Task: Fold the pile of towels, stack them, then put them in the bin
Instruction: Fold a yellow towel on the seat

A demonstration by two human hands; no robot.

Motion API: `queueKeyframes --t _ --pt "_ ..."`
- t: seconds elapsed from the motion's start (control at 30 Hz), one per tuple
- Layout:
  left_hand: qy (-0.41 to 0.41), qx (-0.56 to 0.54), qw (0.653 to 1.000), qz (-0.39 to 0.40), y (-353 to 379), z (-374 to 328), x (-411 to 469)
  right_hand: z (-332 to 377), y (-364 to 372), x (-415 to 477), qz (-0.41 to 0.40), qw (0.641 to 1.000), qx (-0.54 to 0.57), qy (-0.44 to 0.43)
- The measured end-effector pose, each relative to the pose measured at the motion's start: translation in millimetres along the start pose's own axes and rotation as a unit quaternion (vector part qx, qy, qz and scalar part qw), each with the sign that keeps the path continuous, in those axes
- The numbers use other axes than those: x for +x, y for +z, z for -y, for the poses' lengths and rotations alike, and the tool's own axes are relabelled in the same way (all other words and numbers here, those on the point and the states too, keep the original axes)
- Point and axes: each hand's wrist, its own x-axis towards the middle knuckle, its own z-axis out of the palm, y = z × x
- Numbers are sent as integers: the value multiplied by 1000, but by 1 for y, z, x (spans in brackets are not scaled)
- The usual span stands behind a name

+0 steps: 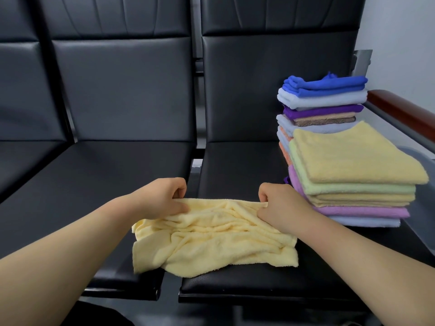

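Note:
A crumpled pale yellow towel lies across the front edges of two black seats. My left hand pinches its far left edge. My right hand pinches its far right edge. To the right, on the seat, a near stack of folded towels has a yellow one on top, above green, yellow, pink and light blue ones. Behind it stands a taller stack topped by blue folded towels. Part of a translucent grey bin shows behind the near stack at the right edge.
Black padded seats run in a row, with a gap between the two nearest. A brown armrest on a metal bar borders the right seat. A pale wall is at the far right.

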Motion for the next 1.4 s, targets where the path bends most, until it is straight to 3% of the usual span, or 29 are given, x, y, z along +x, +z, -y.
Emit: queueKeyframes --t 0.47,0.6,0.77,1.07,1.4 --pt "-35 -11 995 92 -15 2 0 1 -11 4 81 972 -210 -72" --pt "-33 29 997 63 -26 2 -3 3 -12 2 41 967 -229 -104" --pt "-40 91 995 9 -47 11 -21 11 -21 2 -35 980 -174 -94" --pt "-80 98 992 -26 -55 26 -56 29 -33 -5 -52 997 -13 -62" --pt "-81 63 993 -65 -59 26 -85 39 -42 -8 -112 994 4 -5"
